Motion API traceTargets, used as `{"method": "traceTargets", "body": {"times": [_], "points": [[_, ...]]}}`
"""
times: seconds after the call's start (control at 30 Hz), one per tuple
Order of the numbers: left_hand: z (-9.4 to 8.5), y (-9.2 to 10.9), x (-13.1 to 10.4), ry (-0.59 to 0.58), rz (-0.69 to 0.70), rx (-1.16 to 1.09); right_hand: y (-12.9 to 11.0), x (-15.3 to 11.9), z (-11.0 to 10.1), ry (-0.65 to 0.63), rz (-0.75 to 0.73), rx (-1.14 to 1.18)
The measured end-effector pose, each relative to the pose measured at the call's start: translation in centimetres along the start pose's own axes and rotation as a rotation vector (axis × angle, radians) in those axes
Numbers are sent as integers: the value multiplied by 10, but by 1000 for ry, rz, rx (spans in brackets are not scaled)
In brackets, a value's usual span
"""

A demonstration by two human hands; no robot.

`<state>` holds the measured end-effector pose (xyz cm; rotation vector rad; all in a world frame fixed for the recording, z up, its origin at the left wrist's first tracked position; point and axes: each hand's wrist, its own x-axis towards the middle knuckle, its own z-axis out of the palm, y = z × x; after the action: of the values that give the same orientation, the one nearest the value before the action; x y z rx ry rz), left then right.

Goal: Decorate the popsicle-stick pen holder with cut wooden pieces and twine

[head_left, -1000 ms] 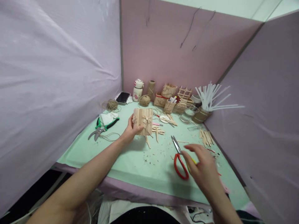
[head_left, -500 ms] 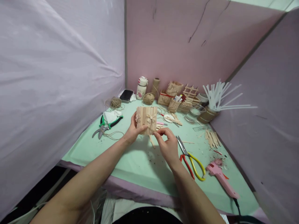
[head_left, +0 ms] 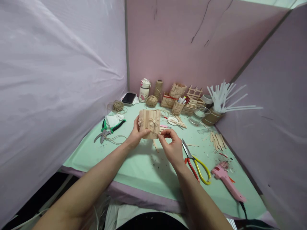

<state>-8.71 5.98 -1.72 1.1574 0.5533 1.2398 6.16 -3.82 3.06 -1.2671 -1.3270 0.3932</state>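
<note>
My left hand (head_left: 135, 136) grips a small holder (head_left: 148, 119) built of pale craft sticks, its thumb lying across the front. Wooden flower shapes decorate the side facing me, one near the left edge and one right of the middle. At the lower right corner of the holder, the thumb and forefinger of my right hand (head_left: 171, 145) are pinched together against its edge. Whether a small piece sits between those fingertips is too fine to make out. The holder is raised above the green-covered table (head_left: 141, 179).
Scissors (head_left: 192, 156) and a pink glue gun (head_left: 229, 183) lie at right, pruning shears (head_left: 105, 134) at left. Loose craft sticks (head_left: 217, 141) lie near the right edge. Along the back stand a bottle (head_left: 145, 91), a twine ball (head_left: 152, 101), a clear bowl (head_left: 199, 115) and white glue sticks (head_left: 222, 95).
The whole view has shifted slightly to the left. Both hands keep almost the same hold on the craft-stick holder.
</note>
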Motion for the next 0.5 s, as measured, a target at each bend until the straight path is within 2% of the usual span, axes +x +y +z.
{"method": "traceTargets", "body": {"times": [0.27, 0.5], "points": [[1, 0, 0, 2, 5, 2, -3, -1, 5, 72, -216, -91], [1, -1, 0, -13, 12, 30, 1, 4, 15, 113, -165, -69]]}}
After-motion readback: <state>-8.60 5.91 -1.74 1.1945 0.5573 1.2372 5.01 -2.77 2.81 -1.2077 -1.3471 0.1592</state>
